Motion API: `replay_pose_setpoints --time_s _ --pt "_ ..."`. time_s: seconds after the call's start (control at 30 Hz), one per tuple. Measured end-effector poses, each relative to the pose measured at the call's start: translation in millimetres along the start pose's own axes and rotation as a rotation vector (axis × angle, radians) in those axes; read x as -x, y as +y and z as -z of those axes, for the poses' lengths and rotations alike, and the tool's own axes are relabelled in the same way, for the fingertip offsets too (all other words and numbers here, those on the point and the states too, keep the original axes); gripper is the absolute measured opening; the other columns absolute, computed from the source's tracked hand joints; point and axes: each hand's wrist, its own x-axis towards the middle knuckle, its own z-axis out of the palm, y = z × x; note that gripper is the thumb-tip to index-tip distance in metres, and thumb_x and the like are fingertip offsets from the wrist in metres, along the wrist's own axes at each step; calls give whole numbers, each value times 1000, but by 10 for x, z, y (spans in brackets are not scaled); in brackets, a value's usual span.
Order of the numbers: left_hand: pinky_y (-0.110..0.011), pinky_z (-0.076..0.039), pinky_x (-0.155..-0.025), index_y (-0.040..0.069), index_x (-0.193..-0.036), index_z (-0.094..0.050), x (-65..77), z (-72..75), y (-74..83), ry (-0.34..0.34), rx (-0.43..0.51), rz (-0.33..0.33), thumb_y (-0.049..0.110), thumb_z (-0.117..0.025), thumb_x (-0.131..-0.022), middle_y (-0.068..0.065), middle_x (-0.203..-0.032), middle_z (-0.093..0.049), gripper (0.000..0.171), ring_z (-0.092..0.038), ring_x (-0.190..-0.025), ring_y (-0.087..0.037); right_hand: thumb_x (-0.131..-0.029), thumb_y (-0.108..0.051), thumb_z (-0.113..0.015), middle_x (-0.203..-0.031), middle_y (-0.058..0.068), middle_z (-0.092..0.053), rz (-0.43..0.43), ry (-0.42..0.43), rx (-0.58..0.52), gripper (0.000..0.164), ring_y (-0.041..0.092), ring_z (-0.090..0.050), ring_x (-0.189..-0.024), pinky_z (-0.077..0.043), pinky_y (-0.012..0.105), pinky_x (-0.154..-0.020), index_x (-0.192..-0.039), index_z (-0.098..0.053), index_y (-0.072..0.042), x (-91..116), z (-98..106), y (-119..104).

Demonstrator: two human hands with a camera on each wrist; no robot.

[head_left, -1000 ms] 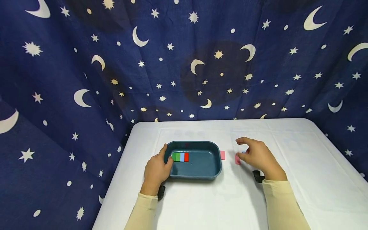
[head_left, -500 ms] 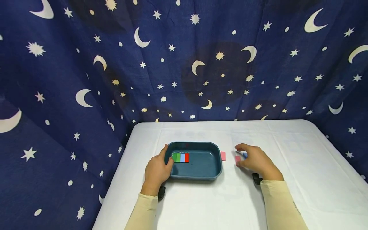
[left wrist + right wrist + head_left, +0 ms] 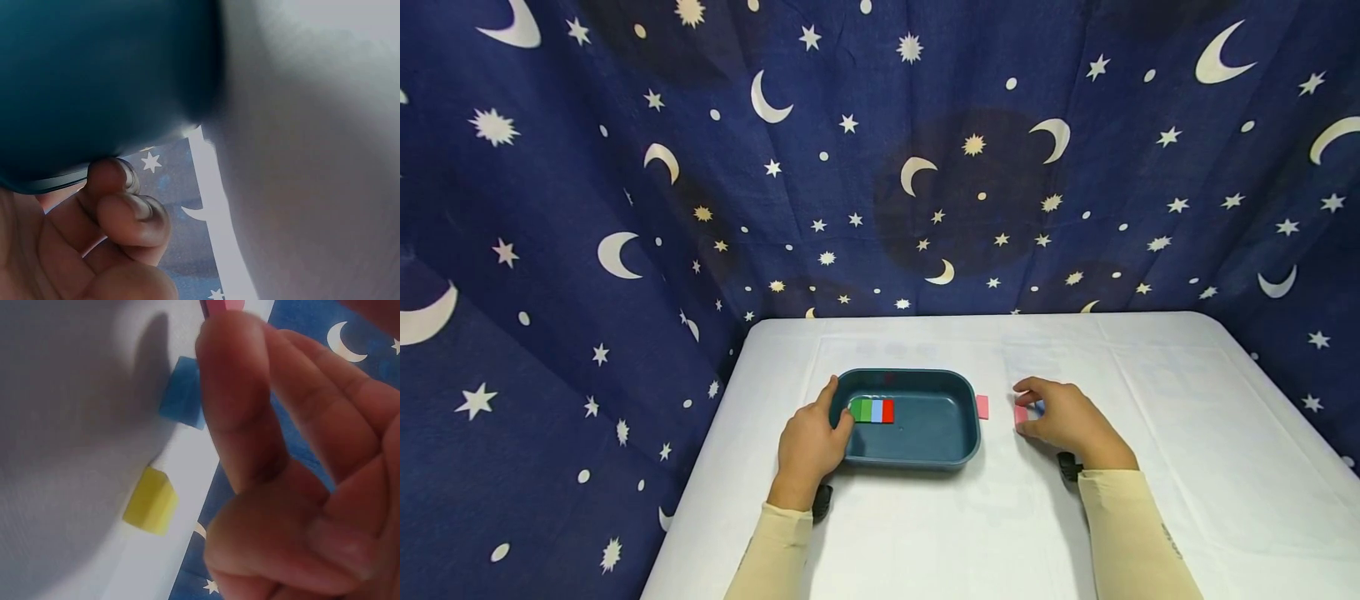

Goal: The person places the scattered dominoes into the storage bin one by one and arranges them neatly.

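Note:
My left hand (image 3: pixel 811 442) grips the left rim of a dark teal tub (image 3: pixel 917 458), thumb over the inside and fingers outside. In the left wrist view, curled fingers (image 3: pixel 134 219) sit against the tub's edge. Inside the tub lies a row of green (image 3: pixel 860 411), light blue (image 3: pixel 876 411) and red (image 3: pixel 888 411) blocks. My right hand (image 3: pixel 1071 417) hovers low around a pink block (image 3: pixel 1022 414), thumb beside it and index finger apart from it. A blue block (image 3: pixel 181 394) and a yellow block (image 3: pixel 152 501) lie near that hand; the head view hides the yellow one.
Another pink block (image 3: pixel 982 407) lies just right of the tub. Everything stands on a table with a white cloth (image 3: pixel 940 533). A dark blue curtain (image 3: pixel 865 183) with moons and stars hangs behind and at the sides.
My right hand has come down and slightly left around the pink block, its thumb now beside it. The left hand and the tub have stayed put; the head view has shifted a little.

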Motion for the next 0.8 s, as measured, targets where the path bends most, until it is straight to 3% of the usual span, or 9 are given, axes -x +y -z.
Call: replay_pose_setpoints --time_s 0.8 --pt "-51 -58 -69 20 -158 -52 0 -3 4 4 -2 8 39 -65 -99 -19 -111 -77 64 -75 -83 -33 -76 -19 -92 -120 7 -76 -32 -27 -11 64 39 -64 -120 -46 63 -102 -134 -68 -7 5 -10 -6"
